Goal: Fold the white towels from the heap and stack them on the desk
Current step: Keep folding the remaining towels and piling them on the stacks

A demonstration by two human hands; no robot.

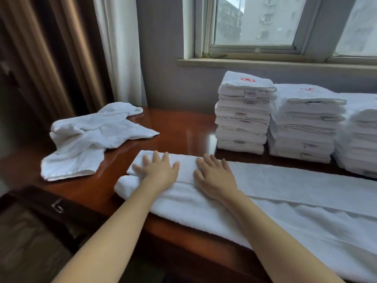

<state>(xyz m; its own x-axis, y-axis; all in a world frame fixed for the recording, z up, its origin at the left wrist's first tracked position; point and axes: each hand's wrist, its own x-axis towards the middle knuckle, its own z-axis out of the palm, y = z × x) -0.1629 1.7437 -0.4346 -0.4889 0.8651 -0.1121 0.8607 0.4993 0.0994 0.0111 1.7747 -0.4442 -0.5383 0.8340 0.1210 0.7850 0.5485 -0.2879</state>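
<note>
A long white towel (285, 193), folded lengthwise, lies across the near side of the red-brown desk (183, 127) and runs off to the right. My left hand (159, 170) presses flat on its left end, fingers spread. My right hand (214, 176) lies flat beside it on the same towel. A small heap of loose white towels (89, 137) sits at the left of the desk. Three stacks of folded white towels stand at the back right: the left stack (242, 115), the middle stack (306, 123) and the right stack (359, 135).
Behind the stacks rise a grey wall and a window sill (265, 64). Brown and white curtains (81, 54) hang at the left. A dark chair or case (40, 221) stands below the desk's left front edge.
</note>
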